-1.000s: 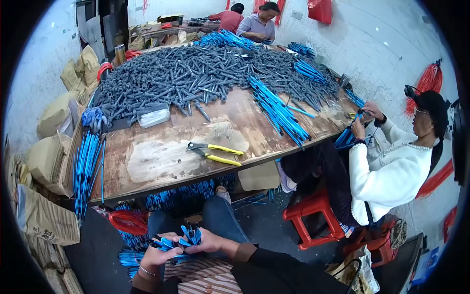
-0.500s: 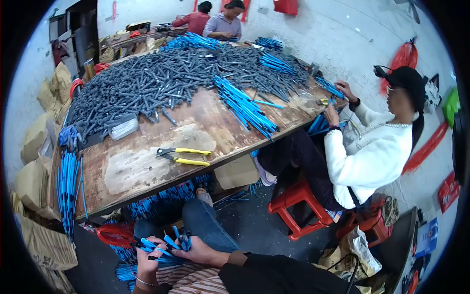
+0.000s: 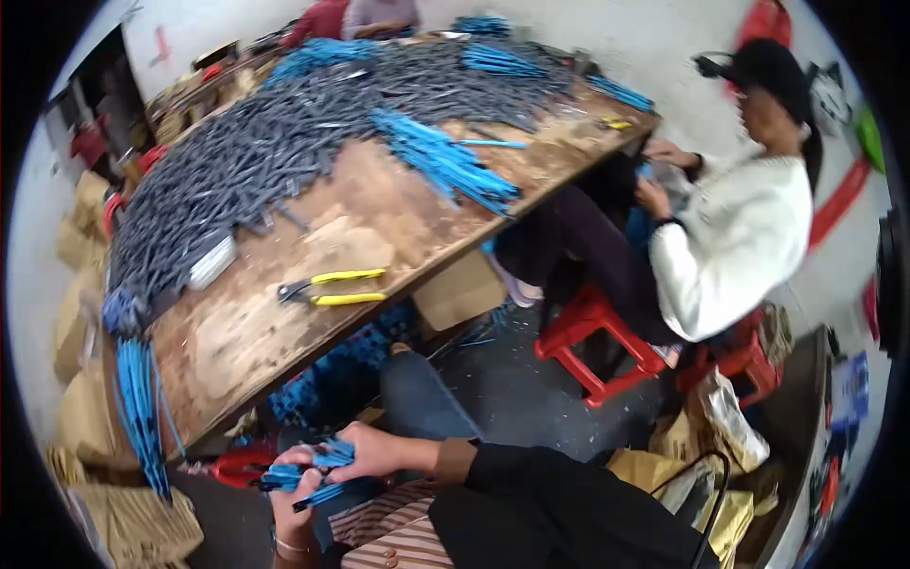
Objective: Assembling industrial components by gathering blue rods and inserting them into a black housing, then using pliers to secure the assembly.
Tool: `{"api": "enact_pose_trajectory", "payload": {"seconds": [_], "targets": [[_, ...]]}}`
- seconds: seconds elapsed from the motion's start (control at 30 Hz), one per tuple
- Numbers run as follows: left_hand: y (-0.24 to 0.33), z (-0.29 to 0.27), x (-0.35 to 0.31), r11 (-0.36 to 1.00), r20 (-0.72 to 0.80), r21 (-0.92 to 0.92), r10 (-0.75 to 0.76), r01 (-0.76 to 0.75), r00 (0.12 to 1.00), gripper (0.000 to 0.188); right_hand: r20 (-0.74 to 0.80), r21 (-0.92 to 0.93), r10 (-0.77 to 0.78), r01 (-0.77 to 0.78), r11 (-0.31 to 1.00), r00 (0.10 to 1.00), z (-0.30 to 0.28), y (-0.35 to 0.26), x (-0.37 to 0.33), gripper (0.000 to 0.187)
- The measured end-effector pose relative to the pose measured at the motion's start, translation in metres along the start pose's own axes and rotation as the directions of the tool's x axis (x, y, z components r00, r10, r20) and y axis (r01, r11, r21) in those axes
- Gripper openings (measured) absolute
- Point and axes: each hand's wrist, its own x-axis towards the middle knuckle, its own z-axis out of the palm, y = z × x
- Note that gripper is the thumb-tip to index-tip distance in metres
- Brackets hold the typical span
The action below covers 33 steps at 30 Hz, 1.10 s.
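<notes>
Low over my lap, my left hand (image 3: 296,491) is closed around several thin blue rods with black ends (image 3: 284,474). My right hand (image 3: 377,449) grips more of these rods (image 3: 332,453) right beside it, and the two bunches meet or overlap. Motion blur hides which rods lie in which fingers. On the near part of the table (image 3: 227,351) lie pliers with yellow handles (image 3: 346,276), handles spread, touched by neither hand.
A big heap of grey tube-like pieces (image 3: 256,142) covers the table's far side. Blue rod bundles (image 3: 441,156) lie beside it; another (image 3: 142,408) overhangs the left edge. At right a co-worker in white (image 3: 735,247) sits near a red stool (image 3: 597,346). Paper bags (image 3: 133,522) stand at left.
My view has tilted and shifted, so the table appears higher. My right hand's rods, which pointed up apart from the left bunch, now lie flatter against it. The co-worker's hands have lowered toward the lap.
</notes>
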Motion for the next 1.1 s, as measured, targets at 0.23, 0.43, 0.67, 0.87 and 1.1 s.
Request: {"api": "enact_pose_trajectory", "payload": {"seconds": [0.23,0.43,0.67,0.87,1.1], "targets": [[0.069,-0.092,0.060,0.775,0.647,0.546,-0.149,-0.318,0.748,0.090,0.178,0.124,-0.149,0.128,0.984,0.973,-0.021,0.037,0.031,0.023],[0.154,-0.126,0.138,0.846,-0.077,0.532,0.014,0.029,0.997,0.045,0.420,0.167,0.119,-0.205,0.965,0.900,-0.031,0.071,0.048,0.034],[0.148,-0.215,0.318,-0.143,-0.194,0.920,0.644,0.366,0.740,0.033,0.342,0.270,0.304,-0.403,0.875,0.889,-0.044,0.089,0.051,0.032],[0.128,-0.247,0.362,-0.154,-0.346,0.825,0.622,0.544,0.702,0.025,0.283,0.212,0.439,-0.502,0.839,0.853,-0.049,0.087,0.066,0.034],[0.194,-0.226,0.330,0.140,-0.338,0.923,0.740,0.360,0.581,0.026,0.249,0.202,0.377,-0.429,0.881,0.892,-0.039,0.080,0.071,0.033]]}}
